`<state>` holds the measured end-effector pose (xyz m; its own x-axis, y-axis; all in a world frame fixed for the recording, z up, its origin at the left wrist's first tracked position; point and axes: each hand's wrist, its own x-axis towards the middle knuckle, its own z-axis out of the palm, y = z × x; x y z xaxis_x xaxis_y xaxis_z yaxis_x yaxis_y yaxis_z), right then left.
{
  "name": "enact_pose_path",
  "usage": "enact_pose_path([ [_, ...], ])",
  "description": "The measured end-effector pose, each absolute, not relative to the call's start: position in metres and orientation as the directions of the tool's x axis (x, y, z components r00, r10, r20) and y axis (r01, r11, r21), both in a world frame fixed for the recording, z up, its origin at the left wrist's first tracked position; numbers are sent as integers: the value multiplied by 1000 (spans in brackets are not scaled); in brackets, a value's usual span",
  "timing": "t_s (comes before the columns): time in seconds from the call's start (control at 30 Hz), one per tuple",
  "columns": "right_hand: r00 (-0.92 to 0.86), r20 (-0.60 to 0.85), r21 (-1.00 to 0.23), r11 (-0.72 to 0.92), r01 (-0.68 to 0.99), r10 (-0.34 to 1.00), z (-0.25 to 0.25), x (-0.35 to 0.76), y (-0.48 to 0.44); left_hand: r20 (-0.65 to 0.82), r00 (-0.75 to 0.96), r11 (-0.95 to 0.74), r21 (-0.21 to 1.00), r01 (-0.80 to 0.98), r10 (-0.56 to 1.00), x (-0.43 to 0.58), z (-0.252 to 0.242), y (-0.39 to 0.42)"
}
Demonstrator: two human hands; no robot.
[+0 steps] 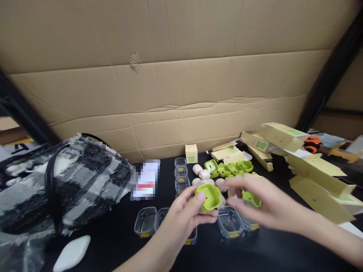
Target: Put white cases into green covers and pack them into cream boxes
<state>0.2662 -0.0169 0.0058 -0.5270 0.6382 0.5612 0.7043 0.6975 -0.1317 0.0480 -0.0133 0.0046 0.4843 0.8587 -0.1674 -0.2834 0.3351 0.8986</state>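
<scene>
- Currently, a green cup is held by the left hand, fingers closed around it, in front of the small carton.
- The right hand is blurred, fingers parted, right of the carton.
- Opened boxes are strewn farther right.

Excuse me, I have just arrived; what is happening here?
The person's left hand holds a small green tray. The right hand is beside it, blurred, so I cannot tell whether it holds anything. Clear containers stand nearby on the black surface, with pale rounded pieces and more green trays behind. Cardboard boxes lie at the right.
</scene>
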Motion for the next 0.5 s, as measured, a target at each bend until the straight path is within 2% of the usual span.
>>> enact_pose_path([
  [0.03, -457, 515, -131, 594, 794, 725, 6, 279, -9, -166, 474, 333, 896, -293, 865, 47, 7, -12],
  [0.07, -391, 428, -43, 451, 892, 815, 6, 294, 0, -165, 462, 330, 894, -304, 871, 46, 8, -10],
  [0.17, -255, 325, 22, 262, 965, 911, -4, 336, 29, -165, 458, 333, 888, -317, 874, 44, 8, -6],
  [0.33, -81, 96, 73, 75, 995, 992, -29, 367, 51, -191, 493, 348, 903, -250, 849, 41, 7, -7],
  [0.5, -9, 10, 83, 8, 996, 1000, -32, 361, 46, -192, 491, 340, 912, -231, 849, 41, 8, -7],
])
